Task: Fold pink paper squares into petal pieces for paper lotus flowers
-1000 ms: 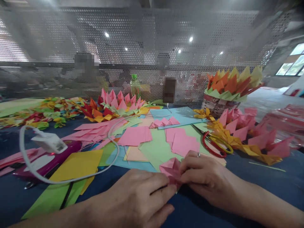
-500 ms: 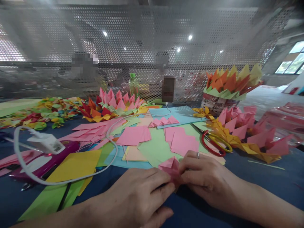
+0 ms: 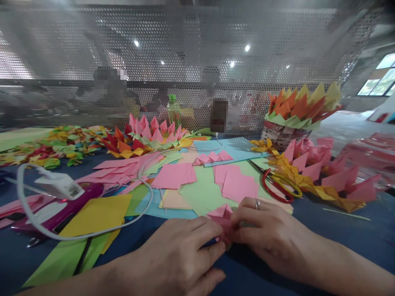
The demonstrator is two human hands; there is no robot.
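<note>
A small pink folded paper (image 3: 222, 213) with a raised pointed flap lies between my two hands at the table's front. My left hand (image 3: 185, 250) holds its left side, fingers pressed down on it. From the right, my right hand (image 3: 268, 230), with a ring on one finger, pinches the other edge. The fingers cover the paper's lower part. Just beyond are loose pink paper squares (image 3: 239, 185) on a green sheet (image 3: 197, 193). A row of small folded pink pieces (image 3: 212, 157) rests behind them.
Red-and-yellow-handled scissors (image 3: 277, 185) lie to the right, beside a strip of pink and yellow folded points (image 3: 324, 181). On the left, a white cable (image 3: 151, 197) loops over a purple glue gun (image 3: 70, 205) and yellow paper (image 3: 98, 216). Folded paper flowers, a bottle (image 3: 173, 111) and a phone (image 3: 219, 115) stand behind.
Both hands stay at the pink paper with only slight finger shifts. The right fingers have moved a little left, and the paper's flap shows slightly differently.
</note>
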